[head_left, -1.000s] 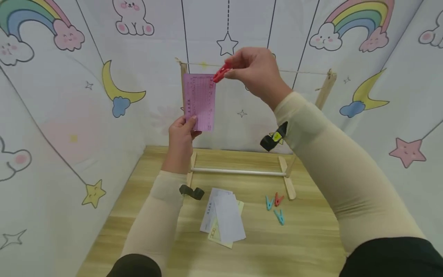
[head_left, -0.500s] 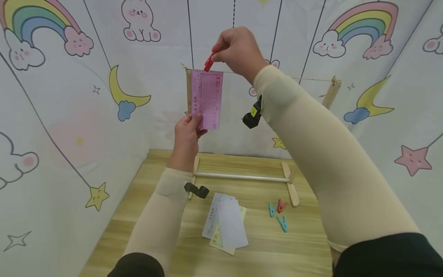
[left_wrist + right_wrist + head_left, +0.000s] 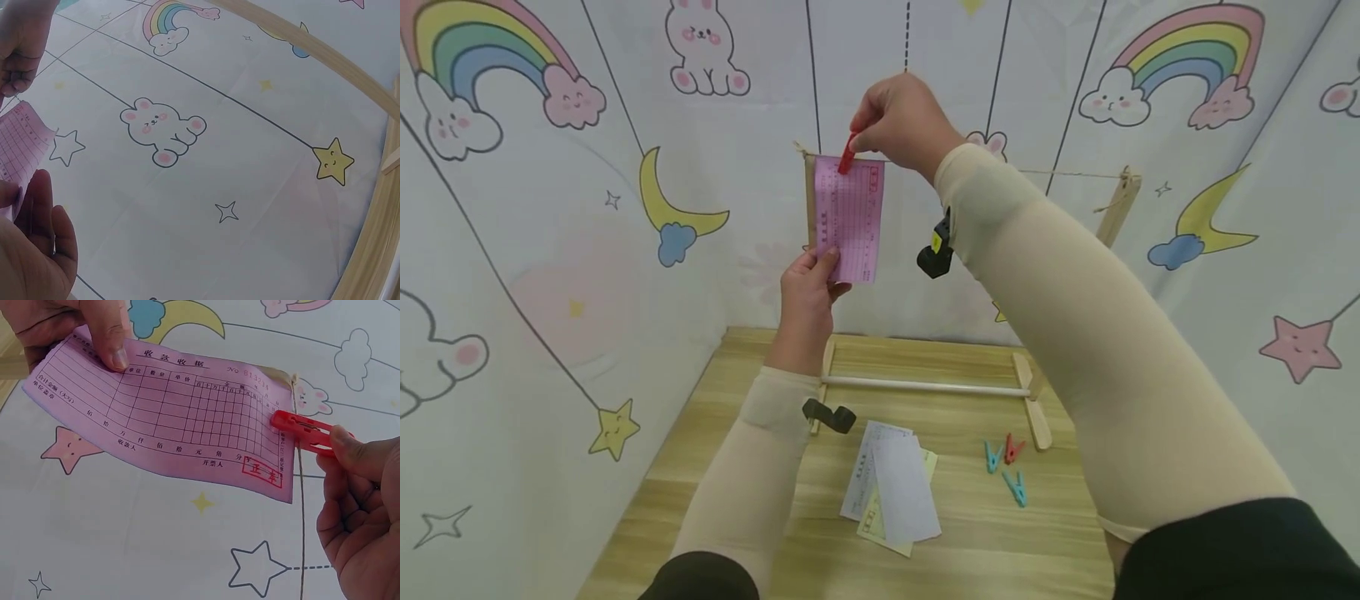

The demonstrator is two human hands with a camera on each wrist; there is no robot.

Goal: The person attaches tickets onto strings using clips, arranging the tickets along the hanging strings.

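Observation:
My left hand [image 3: 807, 300] pinches the lower end of a pink receipt slip [image 3: 856, 212], which stands upright with its top edge at the twine line [image 3: 1067, 174]. Between thumb and fingers, my right hand [image 3: 908, 121] holds a red clothespin [image 3: 846, 157] at the slip's top edge. The right wrist view shows the clothespin [image 3: 303, 431] lying over the end of the printed receipt [image 3: 181, 419], beside the twine [image 3: 301, 519]. Whether its jaws hold both paper and twine I cannot tell. In the left wrist view, my left thumb and fingers [image 3: 37, 244] hold the receipt's edge.
A wooden frame with posts [image 3: 1120, 204] and a white crossbar [image 3: 925, 385] carries the twine. Loose white and yellow slips [image 3: 906, 492] overlap on the wooden table [image 3: 1000, 550]. To their right lie a red clothespin [image 3: 1013, 448] and two blue clothespins [image 3: 1017, 488].
My right hand brought the red clothespin left and up above the twine, then down onto the slip's top edge. The slip has come up to the line, still in my left hand.

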